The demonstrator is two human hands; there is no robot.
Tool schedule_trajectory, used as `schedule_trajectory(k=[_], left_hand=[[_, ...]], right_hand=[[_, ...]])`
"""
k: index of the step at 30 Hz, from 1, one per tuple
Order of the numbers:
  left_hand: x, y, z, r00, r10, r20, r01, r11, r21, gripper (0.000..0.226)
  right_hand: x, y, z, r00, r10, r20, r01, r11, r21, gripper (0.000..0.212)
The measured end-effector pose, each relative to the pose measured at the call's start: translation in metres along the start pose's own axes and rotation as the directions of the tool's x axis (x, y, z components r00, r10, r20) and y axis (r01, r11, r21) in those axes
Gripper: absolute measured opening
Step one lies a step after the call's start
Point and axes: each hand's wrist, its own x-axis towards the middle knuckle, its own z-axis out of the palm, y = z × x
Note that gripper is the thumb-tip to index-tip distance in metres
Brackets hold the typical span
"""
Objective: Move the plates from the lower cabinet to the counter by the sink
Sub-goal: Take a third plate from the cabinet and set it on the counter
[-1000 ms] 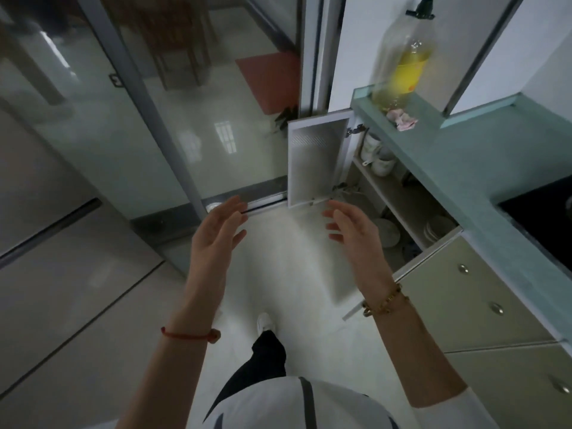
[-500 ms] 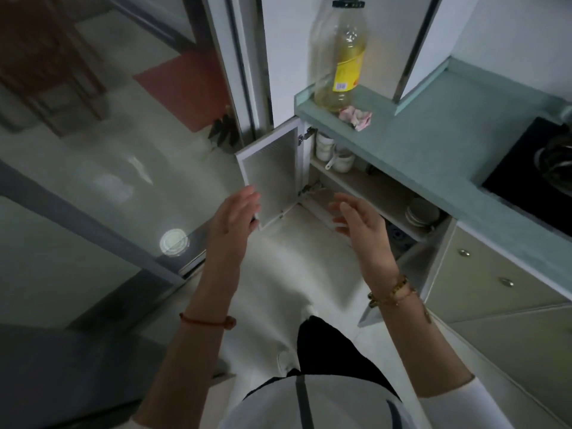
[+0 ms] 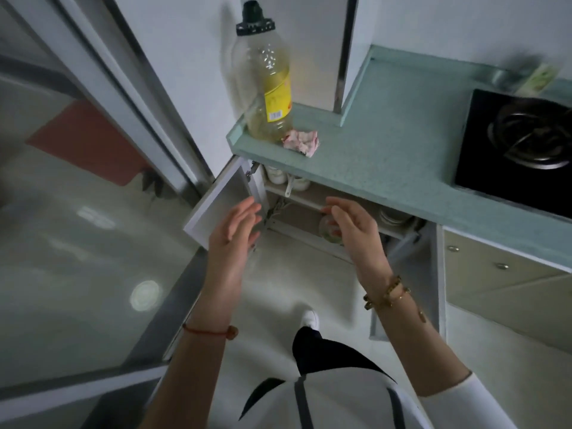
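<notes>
At the far left stood one glass sliding door. Next, one white cabinet door stood open, its free edge just beside the left hand, whose fingers were straight, spread and holding nothing. Above, one oil bottle and one crumpled wad sat near the corner edge of the bench. Beneath the bench, two white cups stood on the upper shelf. Pale floor lay open below both hands. The right hand, fingers loosely spread and empty, hovered at the cabinet mouth in front of one plate; a stack of plates, count unclear, sat further right inside. One stove closed the bench's right end.
</notes>
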Motion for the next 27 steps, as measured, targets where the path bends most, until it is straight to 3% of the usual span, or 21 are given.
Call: schedule_trajectory(k=[10, 17, 22, 27], left_hand=[[0.123, -0.006, 0.042, 0.977, -0.077, 0.199, 0.064, 0.996, 0.067, 0.027], [0.183, -0.035, 0.063, 0.892, -0.104, 0.439, 0.039, 0.987, 0.154, 0.027], [0.227, -0.084, 0.074, 0.851, -0.112, 0.513, 0.013, 0.981, 0.193, 0.026], [0.268, -0.179, 0.081, 0.839, -0.117, 0.531, -0.018, 0.97, 0.242, 0.026]], right_hand=[[0.081, -0.002, -0.008, 0.959, 0.057, -0.277, -0.051, 0.998, 0.026, 0.021], [0.109, 0.026, -0.013, 0.886, 0.093, -0.453, -0.079, 0.996, 0.051, 0.022], [0.135, 0.081, -0.015, 0.851, 0.101, -0.516, -0.094, 0.995, 0.039, 0.017], [0.175, 0.183, -0.012, 0.832, 0.146, -0.534, -0.173, 0.985, -0.001, 0.017]])
